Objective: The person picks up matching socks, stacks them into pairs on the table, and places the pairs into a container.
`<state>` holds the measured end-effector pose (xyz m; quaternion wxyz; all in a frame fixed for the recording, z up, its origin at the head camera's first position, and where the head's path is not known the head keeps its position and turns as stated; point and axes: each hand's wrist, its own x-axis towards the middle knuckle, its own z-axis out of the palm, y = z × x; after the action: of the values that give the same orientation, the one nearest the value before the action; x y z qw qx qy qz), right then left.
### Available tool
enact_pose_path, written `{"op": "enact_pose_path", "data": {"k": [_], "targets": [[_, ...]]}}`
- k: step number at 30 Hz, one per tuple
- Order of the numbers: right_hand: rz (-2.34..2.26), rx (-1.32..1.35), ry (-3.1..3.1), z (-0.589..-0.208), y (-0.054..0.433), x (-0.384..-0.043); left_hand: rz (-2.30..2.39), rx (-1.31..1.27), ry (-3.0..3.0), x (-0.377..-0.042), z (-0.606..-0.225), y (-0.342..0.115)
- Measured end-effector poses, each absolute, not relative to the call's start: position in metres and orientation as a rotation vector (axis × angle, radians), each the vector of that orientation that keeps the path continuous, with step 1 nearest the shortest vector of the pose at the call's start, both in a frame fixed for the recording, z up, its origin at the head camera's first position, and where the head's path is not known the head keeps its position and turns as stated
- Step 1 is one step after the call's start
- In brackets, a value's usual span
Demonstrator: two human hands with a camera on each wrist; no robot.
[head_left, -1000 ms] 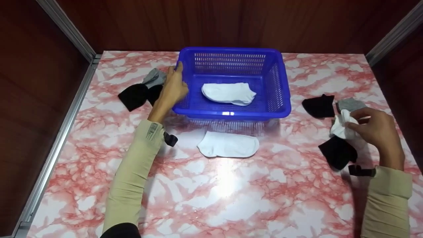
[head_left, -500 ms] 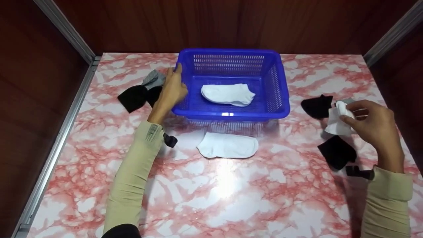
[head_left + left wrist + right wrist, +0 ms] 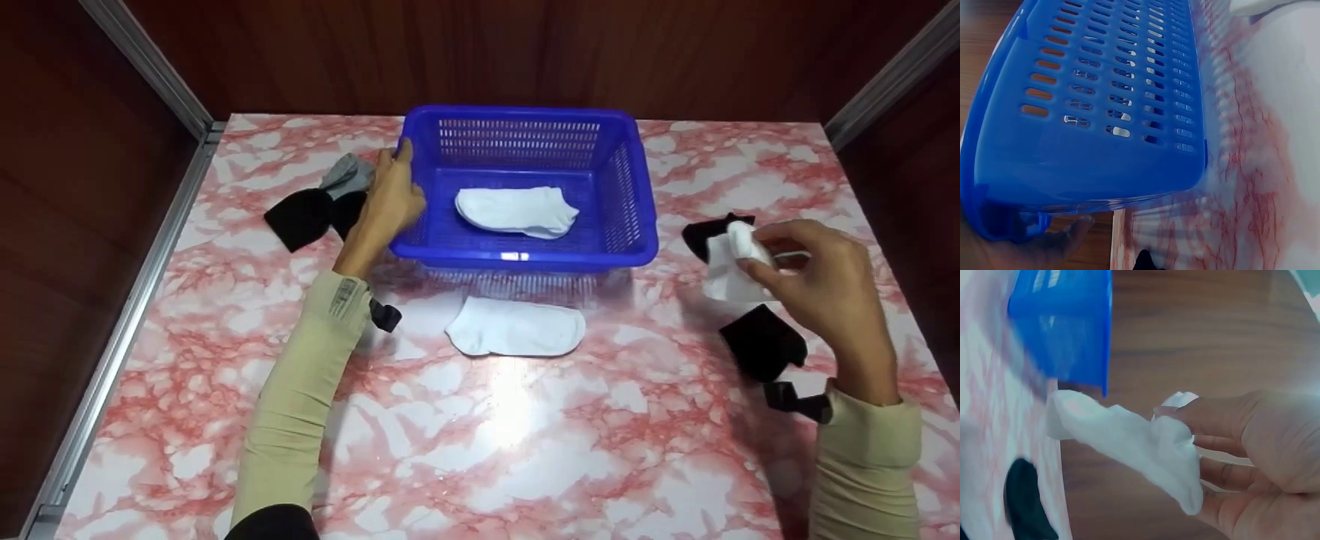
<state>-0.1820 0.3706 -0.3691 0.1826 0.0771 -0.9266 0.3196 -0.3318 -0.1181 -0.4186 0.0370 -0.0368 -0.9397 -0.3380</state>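
My left hand [image 3: 394,196] grips the left rim of a blue plastic basket [image 3: 525,260], thumb and fingers around its edge; the left wrist view shows the basket's slotted side [image 3: 1072,163] close up. White socks [image 3: 517,210] lie flat inside the basket. On the table in front of it rests another white sock [image 3: 517,328]. At the right, my right hand [image 3: 825,277] pinches a white sock [image 3: 724,274] between thumb and fingers, held above the table. In the right wrist view this sock [image 3: 1129,439] hangs crumpled from the fingertips.
Left of the basket lie black socks [image 3: 300,219] and a grey sock [image 3: 348,175], partly behind my left hand. Near my right hand are a black sock [image 3: 701,234] and another black sock [image 3: 763,345]. Dark wooden panels [image 3: 517,52] border the red-and-white table [image 3: 480,450].
My right hand has lifted the white sock off the right-hand pile and carried it leftward. The left hand stays on the basket rim, and the basket has not moved.
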Motion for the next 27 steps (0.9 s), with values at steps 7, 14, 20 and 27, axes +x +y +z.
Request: {"op": "enact_pose_path", "data": {"k": [7, 14, 20, 27], "targets": [[0.966, 0.410, -2.549, -0.363, 0.332, -0.181, -0.960, -0.076, -2.895, -0.331, -0.416, -0.117], [1.044, 0.540, -2.568, -0.359, 0.301, -0.181, -0.931, -0.030, -2.818, -0.331, -0.418, -0.116], [1.155, 0.657, -2.565, -0.361, 0.280, -0.178, -0.856, -0.075, -2.652, -0.320, -0.416, -0.112], [1.251, 0.772, -2.576, -0.367, 0.256, -0.177, -1.022, -0.343, -2.427, -0.288, -0.399, -0.093]]}}
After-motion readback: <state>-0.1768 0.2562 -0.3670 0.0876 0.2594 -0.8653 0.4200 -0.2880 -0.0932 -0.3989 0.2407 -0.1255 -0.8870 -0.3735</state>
